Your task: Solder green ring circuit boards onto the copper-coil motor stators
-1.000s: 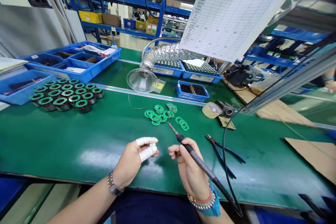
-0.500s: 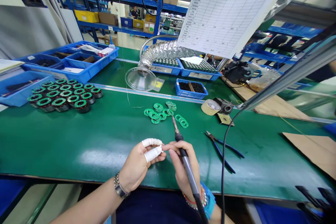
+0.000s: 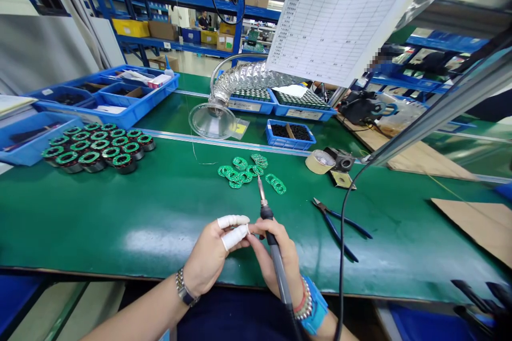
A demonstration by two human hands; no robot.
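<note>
My left hand (image 3: 210,253), with white finger cots (image 3: 235,237) on its thumb and index finger, is closed in a pinch; whatever lies between its fingertips is too small to make out. Its fingertips meet those of my right hand (image 3: 280,256), which grips a soldering iron (image 3: 276,256). The iron's tip points away from me, toward a loose pile of green ring-shaped circuit boards (image 3: 242,173). To the right of my right hand, pliers with blue handles (image 3: 336,226) lie with their jaws facing the far side.
Wire-wound motor stators (image 3: 92,152) topped with green rings stand at left beside blue bins (image 3: 136,112). A fume-extraction hood (image 3: 213,120), a small blue basket (image 3: 290,141) and a tape roll (image 3: 320,161) are farther back. The iron's black cable (image 3: 343,234) crosses the right side.
My right hand has moved left, so its fingertips now touch my left hand's. The soldering iron has swung more upright in view. My left hand has shifted slightly right.
</note>
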